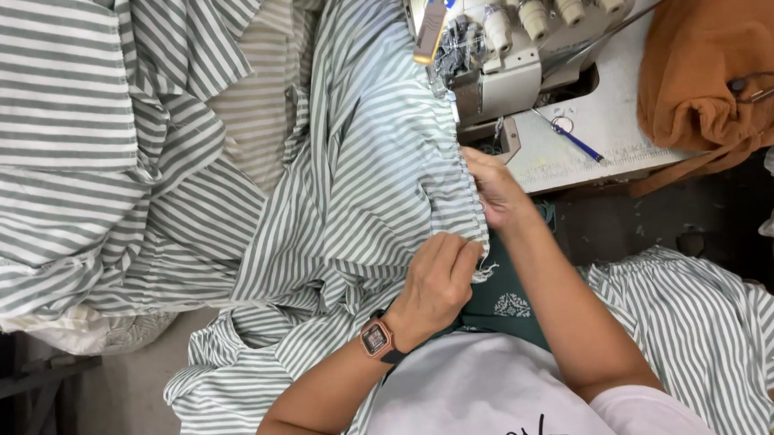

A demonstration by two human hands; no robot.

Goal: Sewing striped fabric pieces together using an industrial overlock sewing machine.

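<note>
A large piece of green-and-white striped fabric (360, 184) runs from my lap up to the sewing machine (518, 41) at the top. My left hand (436, 284), with a square watch on its wrist, pinches the fabric's right edge near my lap. My right hand (498, 192) grips the same gathered edge a little higher, just below the machine's needle area. The edge is stretched between both hands.
More striped fabric (67, 151) is heaped at the left and another piece (699, 318) hangs at the lower right. An orange-brown cloth (707, 60) lies on the machine table (607, 124), next to small blue-handled snips (573, 138).
</note>
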